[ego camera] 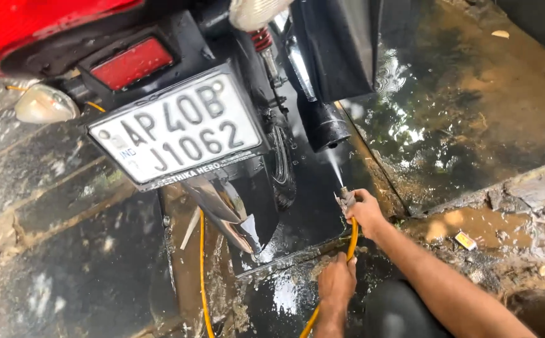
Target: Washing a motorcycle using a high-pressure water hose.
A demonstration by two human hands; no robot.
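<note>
Right hand: my right hand [366,213], in the middle of the frame, is closed tight around the metal nozzle [346,197].
Left hand: my left hand [337,281], lower down, is wrapped around the yellow hose [352,235] just below the right one.
Hose: it runs between my two hands, then off the bottom edge; more of it lies on the wet ground at lower left.
Water: a thin spray [334,166] shoots up from the nozzle to the black exhaust pipe [325,125].
Motorbike: its white number plate [178,128] and red tail light [133,62] are at upper left.
Ground: brown muddy water [466,225] sits to the right.
Doing it well: I think I should hold the nozzle steady, keep the hose unbent, and sweep slowly.
</note>
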